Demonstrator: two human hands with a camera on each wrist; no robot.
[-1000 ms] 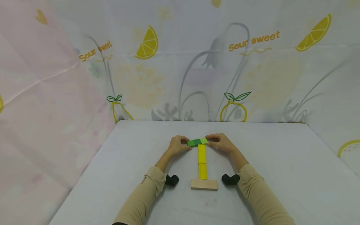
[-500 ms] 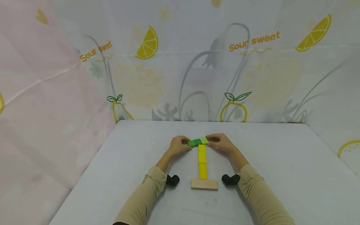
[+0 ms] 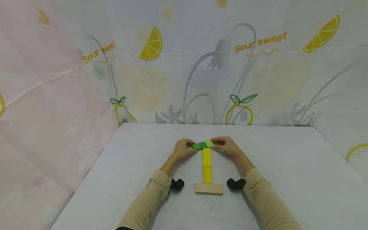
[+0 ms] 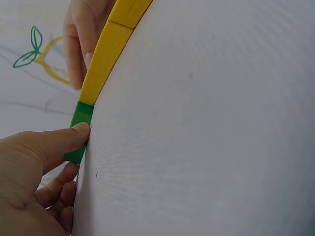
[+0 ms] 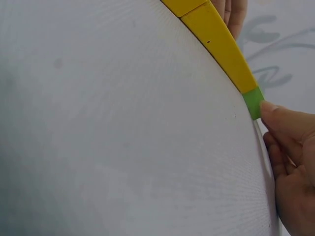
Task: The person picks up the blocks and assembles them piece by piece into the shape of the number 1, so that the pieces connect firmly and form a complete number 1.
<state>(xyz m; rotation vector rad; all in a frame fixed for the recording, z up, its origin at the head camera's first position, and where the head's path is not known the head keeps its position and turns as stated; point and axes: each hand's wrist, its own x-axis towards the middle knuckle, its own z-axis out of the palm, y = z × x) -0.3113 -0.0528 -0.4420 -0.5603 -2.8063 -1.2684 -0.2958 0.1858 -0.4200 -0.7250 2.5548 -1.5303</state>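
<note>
A short row of green blocks lies across the far end of two yellow blocks [image 3: 206,157] that are laid end to end. My left hand [image 3: 182,149] pinches the row's left end, a green block [image 4: 81,115], with the thumb on its near side. At the other end, my right hand [image 3: 227,146] holds the light green block [image 3: 209,144] between thumb and fingers. Between these sits a darker green block [image 3: 203,144]. The row slants slightly, its right end farther away. A plain wooden block [image 3: 209,188] lies crosswise at the near end of the yellow blocks.
Everything lies on a white-covered table [image 3: 138,143]. Behind it hangs a cloth backdrop [image 3: 187,76] printed with lemons and lettering, and a pinkish cloth [image 3: 51,121] hangs at left. Black wrist cameras stick out beside both forearms.
The green row and my left hand have shifted very slightly to the right against the yellow blocks. Both hands keep their hold on the row.
</note>
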